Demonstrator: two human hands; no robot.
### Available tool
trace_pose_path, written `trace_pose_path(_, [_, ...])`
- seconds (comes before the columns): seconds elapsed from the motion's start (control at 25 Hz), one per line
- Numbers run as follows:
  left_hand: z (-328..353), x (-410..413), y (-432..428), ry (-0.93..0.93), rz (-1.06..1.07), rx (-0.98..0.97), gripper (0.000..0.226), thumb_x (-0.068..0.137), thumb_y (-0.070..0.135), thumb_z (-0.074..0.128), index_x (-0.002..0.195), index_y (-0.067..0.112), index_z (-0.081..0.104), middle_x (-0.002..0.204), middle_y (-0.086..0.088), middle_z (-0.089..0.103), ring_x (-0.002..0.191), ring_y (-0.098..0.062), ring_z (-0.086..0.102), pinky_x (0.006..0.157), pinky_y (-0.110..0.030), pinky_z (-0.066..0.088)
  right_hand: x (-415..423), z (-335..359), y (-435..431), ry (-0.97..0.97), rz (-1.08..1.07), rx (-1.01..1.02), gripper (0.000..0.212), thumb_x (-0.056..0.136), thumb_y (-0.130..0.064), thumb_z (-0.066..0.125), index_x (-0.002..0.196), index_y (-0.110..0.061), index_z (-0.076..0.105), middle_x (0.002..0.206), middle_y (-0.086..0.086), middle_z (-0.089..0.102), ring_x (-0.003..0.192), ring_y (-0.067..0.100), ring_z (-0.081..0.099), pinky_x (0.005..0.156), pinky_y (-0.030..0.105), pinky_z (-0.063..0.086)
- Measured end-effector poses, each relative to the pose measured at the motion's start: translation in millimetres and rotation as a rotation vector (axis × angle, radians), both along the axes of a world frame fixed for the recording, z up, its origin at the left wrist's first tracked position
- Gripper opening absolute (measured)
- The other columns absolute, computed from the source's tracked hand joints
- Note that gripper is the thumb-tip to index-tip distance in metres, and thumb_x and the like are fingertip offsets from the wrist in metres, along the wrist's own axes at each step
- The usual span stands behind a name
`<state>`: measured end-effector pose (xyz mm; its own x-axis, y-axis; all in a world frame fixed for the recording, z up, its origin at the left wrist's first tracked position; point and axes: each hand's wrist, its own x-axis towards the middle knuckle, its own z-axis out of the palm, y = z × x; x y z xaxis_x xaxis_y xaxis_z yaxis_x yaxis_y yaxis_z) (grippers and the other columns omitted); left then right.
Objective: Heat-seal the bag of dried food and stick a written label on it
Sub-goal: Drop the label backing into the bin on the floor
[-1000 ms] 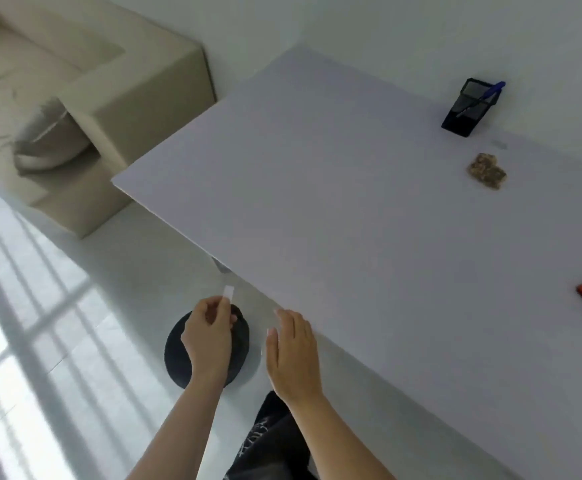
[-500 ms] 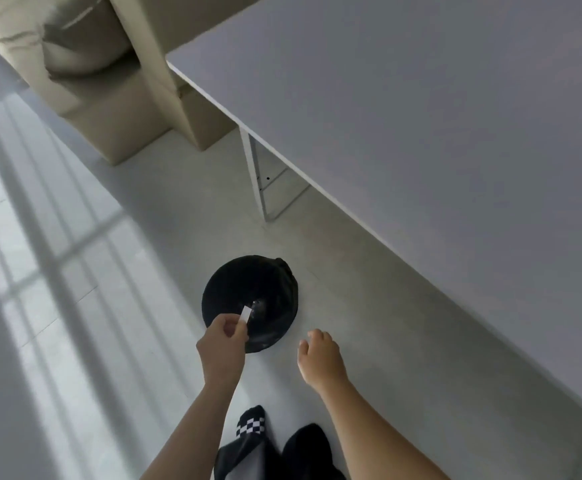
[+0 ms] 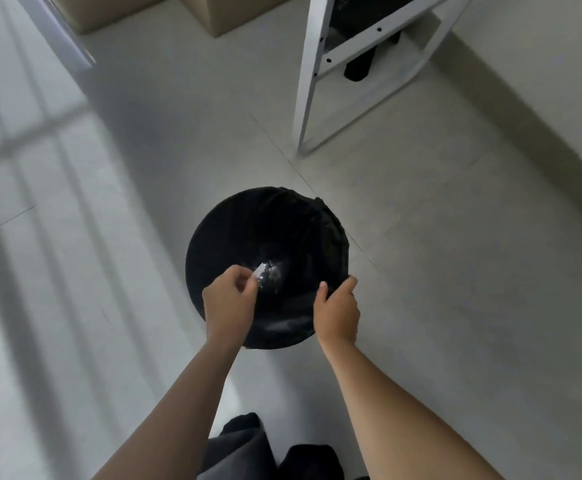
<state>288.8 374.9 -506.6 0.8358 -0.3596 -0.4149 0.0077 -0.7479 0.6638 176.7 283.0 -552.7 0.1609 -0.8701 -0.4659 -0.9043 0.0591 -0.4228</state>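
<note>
Left hand (image 3: 229,303) pinches a thin white strip (image 3: 258,271) over the round, glossy black bin (image 3: 234,230); right hand (image 3: 338,313) looks clenched on its rim.

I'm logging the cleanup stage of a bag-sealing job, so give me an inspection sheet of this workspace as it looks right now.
surface: pale tiled floor; tabletop not in view.
job's things: small white strip, held over the bin; bag and label not seen.
clutter: shiny scraps inside the black-lined bin.
grips: left hand pinches the strip; right hand at the bin's rim, hold unclear.
cables: nothing seen.
surroundings: white table frame, dark object beneath it, beige sofa base.
</note>
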Motion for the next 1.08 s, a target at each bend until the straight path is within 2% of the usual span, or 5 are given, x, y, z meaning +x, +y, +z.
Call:
trace_pose_path(0.4, [-43.5,5.1,-11.7,-0.107,-0.302,0.201,0.026,0.094,0.017,0.054,0.111,0.001,0.064,0.089,-0.012,0.059,0.075,-0.023,0.057,0.067,-0.029,0.049,3.1,-17.5,1.7,0.034,-0.028,-0.122,0.017,0.092,-0.004,0.04,0.109,-0.004,0.037,0.085,0.015,0.06,0.073,0.031,0.063,0.055,0.032,0.049])
trace_pose_path(0.6, [20.3,13.2,-2.5,-0.157,-0.249,0.156,0.025,0.095,0.017,0.051,0.107,0.0,0.066,0.081,-0.004,0.056,0.069,-0.016,0.049,0.064,-0.025,0.038,5.6,22.8,-0.3,0.136,0.078,0.005,0.048,0.095,-0.037,0.041,0.128,-0.003,0.028,0.102,0.019,0.06,0.088,0.036,0.063,0.06,0.034,0.044])
trace_pose_path(0.72, [98.6,18.3,4.6,-0.124,-0.241,0.126,0.023,0.094,0.015,0.05,0.09,0.001,0.069,0.075,-0.012,0.067,0.067,-0.021,0.055,0.071,-0.038,0.047,19.2,101.7,3.7,0.158,0.116,0.054,0.058,0.095,-0.048,0.034,0.13,-0.004,0.028,0.115,0.018,0.057,0.099,0.037,0.06,0.066,0.036,0.044])
trace_pose_path(0.84, [203.3,23.7,6.6,-0.135,-0.214,0.106,0.035,0.094,0.016,0.047,0.059,0.012,0.046,0.052,-0.002,0.049,0.05,-0.016,0.041,0.058,-0.035,0.04,36.0,215.2,9.8,0.054,0.158,0.046,0.049,0.097,-0.043,0.029,0.128,-0.005,0.034,0.121,0.017,0.057,0.104,0.036,0.058,0.074,0.038,0.047])
trace_pose_path(1.08, [415.4,21.3,-6.1,-0.198,-0.262,-0.117,0.026,0.091,0.013,0.048,0.073,0.0,0.062,0.069,-0.016,0.065,0.066,-0.032,0.059,0.063,-0.039,0.047,25.9,443.1,9.9,-0.258,0.14,-0.138,0.035,0.098,-0.035,0.029,0.114,-0.008,0.045,0.109,0.014,0.06,0.1,0.033,0.059,0.073,0.033,0.044])
